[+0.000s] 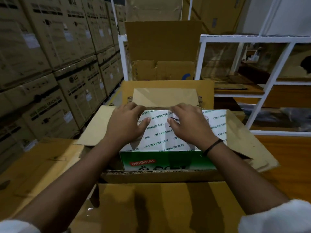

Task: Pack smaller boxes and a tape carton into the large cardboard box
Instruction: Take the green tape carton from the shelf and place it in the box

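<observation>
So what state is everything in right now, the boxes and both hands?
large cardboard box: open, flaps folded outward.
tape carton: closed, sitting in the large cardboard box.
smaller box: closed, in the box behind the tape carton.
left hand: palm down on the tape carton.
right hand: palm down on the tape carton.
box on the shelf: open, flap standing up.
stacked cartons: closed.

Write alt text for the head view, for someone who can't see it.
The left hand and right hand rest on a tape carton inside an open large box. Stacked cartons fill the left side; a white rack stands right.
</observation>
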Available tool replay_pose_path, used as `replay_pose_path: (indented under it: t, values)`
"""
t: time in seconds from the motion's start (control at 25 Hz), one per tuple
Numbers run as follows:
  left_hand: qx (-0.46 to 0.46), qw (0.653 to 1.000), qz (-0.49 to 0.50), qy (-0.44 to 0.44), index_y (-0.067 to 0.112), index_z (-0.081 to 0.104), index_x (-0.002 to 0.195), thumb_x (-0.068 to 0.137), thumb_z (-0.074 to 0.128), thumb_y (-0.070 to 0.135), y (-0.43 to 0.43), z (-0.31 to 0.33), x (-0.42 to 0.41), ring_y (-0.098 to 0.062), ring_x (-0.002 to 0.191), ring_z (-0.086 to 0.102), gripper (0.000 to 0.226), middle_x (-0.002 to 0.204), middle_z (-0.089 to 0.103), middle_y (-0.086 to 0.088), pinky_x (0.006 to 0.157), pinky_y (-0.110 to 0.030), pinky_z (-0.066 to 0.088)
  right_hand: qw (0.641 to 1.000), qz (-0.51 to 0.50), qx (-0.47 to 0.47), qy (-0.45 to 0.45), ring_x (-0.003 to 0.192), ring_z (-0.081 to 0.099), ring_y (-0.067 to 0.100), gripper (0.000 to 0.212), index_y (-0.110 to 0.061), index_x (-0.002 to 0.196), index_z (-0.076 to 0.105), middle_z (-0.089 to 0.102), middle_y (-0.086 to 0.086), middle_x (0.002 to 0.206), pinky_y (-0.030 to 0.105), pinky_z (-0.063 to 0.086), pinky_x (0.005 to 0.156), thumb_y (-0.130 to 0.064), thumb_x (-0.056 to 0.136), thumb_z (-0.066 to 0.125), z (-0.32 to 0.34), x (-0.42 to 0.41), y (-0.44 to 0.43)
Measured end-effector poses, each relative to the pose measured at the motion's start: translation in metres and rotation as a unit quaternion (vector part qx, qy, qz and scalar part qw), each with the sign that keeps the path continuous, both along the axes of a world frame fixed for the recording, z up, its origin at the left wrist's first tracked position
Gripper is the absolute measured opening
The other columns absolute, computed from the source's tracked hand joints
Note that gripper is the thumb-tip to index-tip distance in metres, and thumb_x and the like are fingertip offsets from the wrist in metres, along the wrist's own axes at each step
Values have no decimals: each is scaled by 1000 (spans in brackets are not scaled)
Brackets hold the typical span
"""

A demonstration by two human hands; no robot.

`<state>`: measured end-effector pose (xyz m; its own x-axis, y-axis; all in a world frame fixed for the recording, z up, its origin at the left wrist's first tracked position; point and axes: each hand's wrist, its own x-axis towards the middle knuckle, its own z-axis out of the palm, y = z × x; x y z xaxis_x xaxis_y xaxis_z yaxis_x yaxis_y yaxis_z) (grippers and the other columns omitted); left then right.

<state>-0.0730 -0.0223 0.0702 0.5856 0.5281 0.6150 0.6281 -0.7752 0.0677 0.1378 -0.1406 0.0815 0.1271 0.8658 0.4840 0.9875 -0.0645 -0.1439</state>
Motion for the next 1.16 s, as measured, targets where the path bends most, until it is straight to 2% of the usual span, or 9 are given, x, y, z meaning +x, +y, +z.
replay_pose_path:
  t: [0.16, 0.28, 0.4, 0.64, 0.8, 1.0, 1.16]
  values:
    - [14, 997, 3, -75, 21, 69, 128, 96, 62, 50, -63, 1, -27, -23, 101, 56, 44, 110, 65, 0, 84, -37, 39, 995, 1, 101, 9, 116, 55, 22, 38, -19, 130, 63, 64, 0, 122, 45, 33, 110, -37, 96, 59, -2, -27, -56]
    - [-25, 991, -1, -130, 25, 74, 117, 95, 63, 45, -113, -8, -47, -15, 99, 56, 32, 104, 67, 5, 85, -34, 37, 991, 4, 127, 33, 115, 57, 17, 35, -20, 126, 66, 65, -4, 117, 46, 30, 115, -37, 97, 60, -20, -46, -99]
    - [-70, 991, -3, -118, 31, 76, 105, 94, 63, 47, -141, -31, -58, -9, 95, 54, 23, 100, 68, 14, 80, -33, 37, 990, 4, 132, 39, 108, 62, 13, 25, -23, 115, 72, 69, -9, 111, 51, 34, 108, -39, 98, 61, -48, -63, -129]
    - [-152, 984, -12, -97, 34, 78, 105, 91, 65, 53, -165, -75, -65, -5, 104, 56, 26, 107, 68, 19, 86, -32, 41, 992, -39, 108, 60, 113, 62, 12, 27, -26, 110, 75, 70, -11, 117, 51, 38, 101, -41, 100, 54, -99, -80, -147]
    - [-164, 981, 0, -100, 34, 76, 109, 89, 64, 53, -171, -82, -63, -7, 108, 55, 30, 112, 68, 18, 90, -34, 43, 991, -48, 116, 51, 114, 62, 14, 29, -25, 111, 75, 70, -8, 119, 49, 38, 99, -41, 100, 53, -105, -83, -149]
    - [-160, 981, 11, -110, 31, 76, 110, 89, 67, 48, -180, -86, -62, -11, 111, 56, 29, 114, 69, 14, 91, -29, 35, 991, -48, 111, 48, 117, 60, 14, 31, -24, 114, 74, 69, -8, 121, 46, 37, 100, -43, 101, 52, -111, -82, -152]
    - [-158, 981, 22, -112, 29, 76, 113, 90, 65, 48, -184, -86, -58, -13, 114, 56, 32, 117, 69, 11, 92, -29, 35, 993, -24, 105, 53, 120, 59, 15, 31, -22, 117, 73, 68, -6, 125, 42, 36, 104, -42, 100, 55, -109, -78, -155]
